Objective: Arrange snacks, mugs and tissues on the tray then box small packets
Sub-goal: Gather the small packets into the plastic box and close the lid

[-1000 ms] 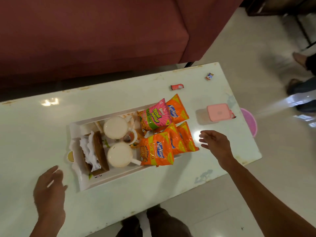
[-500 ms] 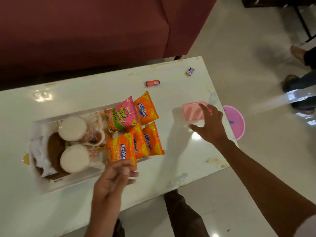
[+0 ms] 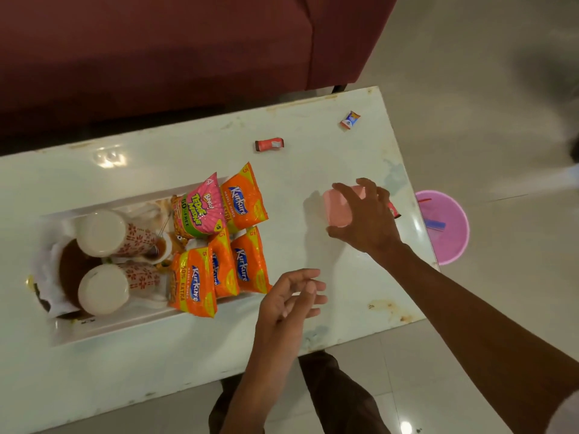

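A white tray on the table holds two white mugs, white tissues, several orange Kurkure bags and a pink Bingo bag. My right hand closes over a small pink box right of the tray, fingers curled on its edges. My left hand hovers open just right of the tray's near corner, holding nothing. Two small packets lie at the table's far side: a red one and a blue-and-orange one. Another red packet peeks out behind my right hand.
The white table ends close to the right of the pink box. A pink basin sits on the floor beyond that edge. A maroon sofa runs along the far side.
My left hand has swung from the table's left end over to the right of the tray. My right hand has reached forward and closed onto the pink box.
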`<state>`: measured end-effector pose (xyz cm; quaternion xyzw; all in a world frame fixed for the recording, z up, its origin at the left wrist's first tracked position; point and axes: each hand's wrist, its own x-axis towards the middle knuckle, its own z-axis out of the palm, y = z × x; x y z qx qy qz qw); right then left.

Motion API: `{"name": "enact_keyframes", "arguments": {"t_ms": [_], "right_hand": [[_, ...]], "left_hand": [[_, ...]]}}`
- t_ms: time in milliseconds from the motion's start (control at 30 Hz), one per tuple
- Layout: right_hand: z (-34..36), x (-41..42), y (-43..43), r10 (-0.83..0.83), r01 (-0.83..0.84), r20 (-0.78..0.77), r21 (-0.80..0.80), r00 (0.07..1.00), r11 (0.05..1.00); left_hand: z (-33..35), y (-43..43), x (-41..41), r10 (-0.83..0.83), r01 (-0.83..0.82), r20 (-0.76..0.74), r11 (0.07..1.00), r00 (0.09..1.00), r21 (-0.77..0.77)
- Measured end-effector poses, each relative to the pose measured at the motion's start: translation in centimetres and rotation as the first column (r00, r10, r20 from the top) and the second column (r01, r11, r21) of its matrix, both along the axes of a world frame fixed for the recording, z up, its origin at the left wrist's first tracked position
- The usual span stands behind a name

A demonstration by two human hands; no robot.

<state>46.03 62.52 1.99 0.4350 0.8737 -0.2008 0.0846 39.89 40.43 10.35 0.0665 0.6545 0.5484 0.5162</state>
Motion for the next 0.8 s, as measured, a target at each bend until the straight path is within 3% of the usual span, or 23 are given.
{"name": "enact_keyframes", "arguments": {"t_ms": [133, 267, 367, 500, 633, 800], "right_hand": [[3.6, 0.4, -0.7, -0.008, -0.005, -0.173, -0.074, 0.985, 0.997], [10.0, 2.1, -1.9, 0.113, -0.182, -0.351, -0.17, 0.93, 0.968], [13.9, 2.9, -3.5, 0.19, -0.281, -0.365, -0.214, 0.911, 0.936], [15.8, 3.0, -5.0, 0.297, -0.357, -0.307, -0.162, 0.904, 0.92], [16.3, 2.7, -5.3, 0.308, -0.351, -0.276, -0.125, 0.911, 0.928], [16.9, 2.4, -6.2, 0.292, -0.349, -0.328, -0.129, 0.898, 0.928]], "left_hand": [[0.3, 1.5, -0.4, 0.018, -0.015, 0.074, 0.999, 0.997, -0.032], [1.1, 3.4, -1.3, 0.134, -0.134, 0.253, 0.991, 0.958, -0.017], [2.0, 4.6, -2.3, 0.19, -0.208, 0.53, 0.978, 0.827, -0.025], [2.4, 5.1, -3.2, 0.062, -0.17, 0.704, 0.982, 0.708, 0.084], [2.8, 5.3, -3.8, -0.039, -0.058, 0.597, 0.988, 0.801, 0.142], [2.8, 5.3, -3.9, -0.01, -0.048, 0.483, 0.993, 0.876, 0.108]]}}
